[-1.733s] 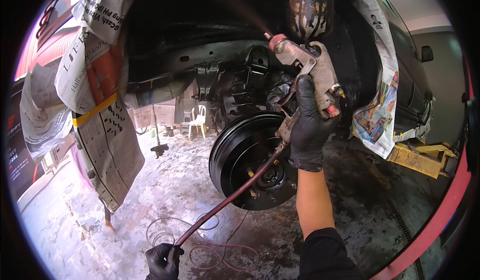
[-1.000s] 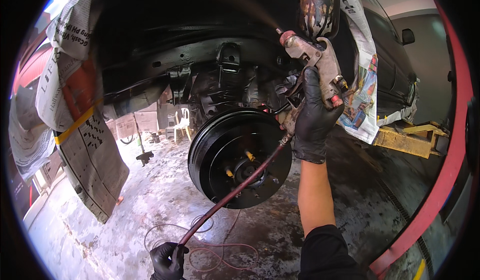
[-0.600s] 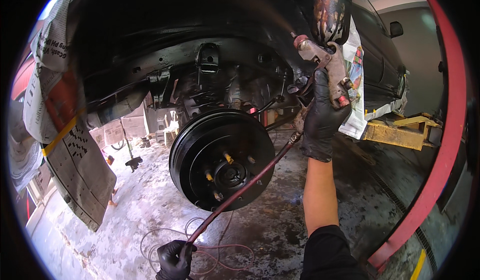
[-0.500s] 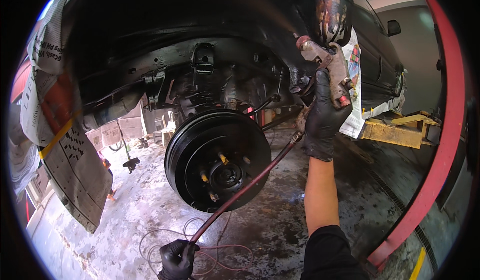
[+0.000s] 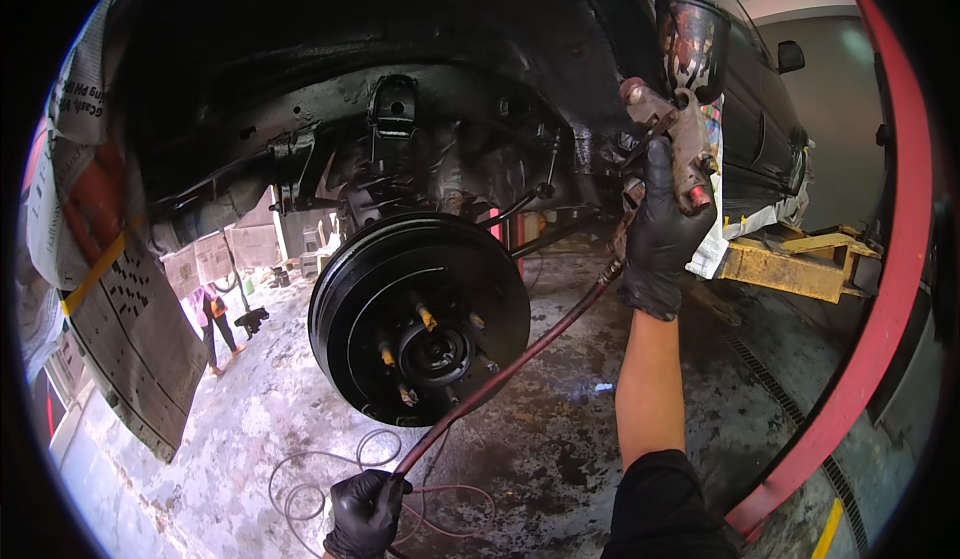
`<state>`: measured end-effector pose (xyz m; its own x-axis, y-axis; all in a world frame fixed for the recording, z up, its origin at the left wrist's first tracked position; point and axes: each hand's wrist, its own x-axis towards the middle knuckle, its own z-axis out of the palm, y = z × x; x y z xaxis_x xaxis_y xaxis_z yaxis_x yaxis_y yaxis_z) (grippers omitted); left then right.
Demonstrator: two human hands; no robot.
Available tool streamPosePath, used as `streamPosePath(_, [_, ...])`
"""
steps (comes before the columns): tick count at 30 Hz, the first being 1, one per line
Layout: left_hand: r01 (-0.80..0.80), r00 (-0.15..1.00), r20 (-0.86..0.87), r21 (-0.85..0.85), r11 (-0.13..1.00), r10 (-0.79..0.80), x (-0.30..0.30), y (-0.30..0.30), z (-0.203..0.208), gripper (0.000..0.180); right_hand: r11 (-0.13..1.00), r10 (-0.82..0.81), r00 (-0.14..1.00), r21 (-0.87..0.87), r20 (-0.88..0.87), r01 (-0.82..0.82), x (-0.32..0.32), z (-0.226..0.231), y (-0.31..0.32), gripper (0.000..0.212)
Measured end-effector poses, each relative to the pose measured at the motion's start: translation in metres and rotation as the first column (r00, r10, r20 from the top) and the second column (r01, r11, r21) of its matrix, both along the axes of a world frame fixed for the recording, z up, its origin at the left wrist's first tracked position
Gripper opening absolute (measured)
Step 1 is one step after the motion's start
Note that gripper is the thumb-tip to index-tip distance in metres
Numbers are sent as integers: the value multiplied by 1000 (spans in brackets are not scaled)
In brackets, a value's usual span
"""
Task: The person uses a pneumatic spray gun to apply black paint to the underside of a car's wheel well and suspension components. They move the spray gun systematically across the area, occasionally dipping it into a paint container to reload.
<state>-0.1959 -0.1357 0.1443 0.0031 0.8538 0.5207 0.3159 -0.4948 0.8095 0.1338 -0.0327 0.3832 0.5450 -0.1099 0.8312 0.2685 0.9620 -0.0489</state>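
Observation:
My right hand (image 5: 663, 224), in a black glove, is closed round the handle of a paint-stained spray gun (image 5: 688, 144). The gun's cup (image 5: 692, 44) sits on top, streaked with dark drips, and its nozzle faces the black wheel arch (image 5: 480, 34). From the handle's foot a dark red air hose (image 5: 520, 361) slants down to the lower left. My left hand (image 5: 365, 512), gloved too, grips this hose near the bottom edge. Between the hands and the arch stands a glossy black brake drum (image 5: 420, 319) with several studs, some of them yellowish.
Newspaper and cardboard masking (image 5: 140, 344) hangs at the left. A red lift post (image 5: 885, 289) curves along the right, beside a yellow lift arm (image 5: 785, 264). Thin hose loops (image 5: 375, 449) lie on the stained floor. Another person (image 5: 218, 324) stands in the background at left.
My right hand and the spray gun have shifted slightly right and down in view. The drum appears further left. The spray mist seen at the nozzle before no longer shows.

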Motion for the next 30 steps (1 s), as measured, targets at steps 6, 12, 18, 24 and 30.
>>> streamPosePath(6, [-28, 998, 47, -20, 999, 29, -1, -2, -1, 29, 1000, 21, 999, 2, 39, -21, -12, 0, -1, 33])
streamPosePath(12, [-60, 998, 27, -38, 997, 61, -2, -3, -2, 29, 995, 68, 997, 70, 47, -71, -23, -1, 0, 30])
streamPosePath(18, [-17, 999, 33, 8, 1000, 17, 3, 1, -4, 29, 1000, 9, 1000, -11, 14, -9, -9, -5, 2, 31])
streamPosePath(24, [28, 999, -25, -19, 999, -29, 7, 8, -7, 29, 989, -140, 990, -43, -20, 139, 11, -14, 3, 29])
streamPosePath(30, [70, 997, -15, -49, 996, -71, 16, 12, -6, 28, 987, -150, 987, -74, -64, 145, 29, -25, 2, 30])
